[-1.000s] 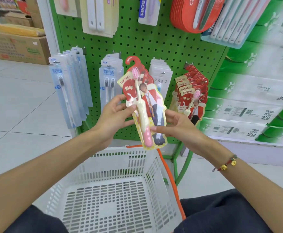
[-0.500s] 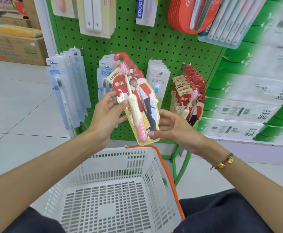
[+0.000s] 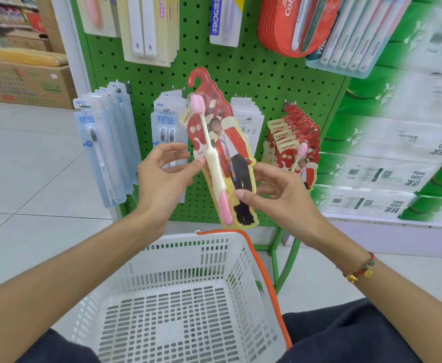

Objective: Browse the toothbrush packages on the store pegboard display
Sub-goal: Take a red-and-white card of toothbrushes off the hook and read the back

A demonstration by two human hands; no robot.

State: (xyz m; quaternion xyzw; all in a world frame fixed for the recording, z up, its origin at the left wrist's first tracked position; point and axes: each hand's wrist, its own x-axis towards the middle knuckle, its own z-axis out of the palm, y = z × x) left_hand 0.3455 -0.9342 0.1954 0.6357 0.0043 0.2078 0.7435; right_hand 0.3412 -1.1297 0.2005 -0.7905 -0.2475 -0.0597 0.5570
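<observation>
A: What is being held in front of the green pegboard [image 3: 241, 74]?

B: A red canban toothbrush package [image 3: 222, 153] is being held up, slightly tilted, with a cream and pink toothbrush sealed on its front. It is being pinched at its left edge by the thumb of the left hand [image 3: 162, 176], the other fingers being kept loosely spread and apart from the card. Its lower right edge is being gripped by the right hand [image 3: 277, 195], thumb on the front and fingers curled behind.

A: And the basket?

B: A white slotted shopping basket [image 3: 188, 258] with an orange handle is being kept just below the hands. Nothing is being carried in it; only its perforated floor is being shown.

A: What is being displayed on the pegs?

B: A stack of matching canban packages [image 3: 293, 134] is being hung just right of the held one. White packs [image 3: 248, 119] are being partly hidden behind it, and pale blue twin-brush packs [image 3: 165, 121] are being hung beside the left hand. A further row of blue single-brush packs [image 3: 104, 148] is being displayed at the board's left edge. Green and white tissue packs [image 3: 385, 166] are being stacked on shelves to the right.
</observation>
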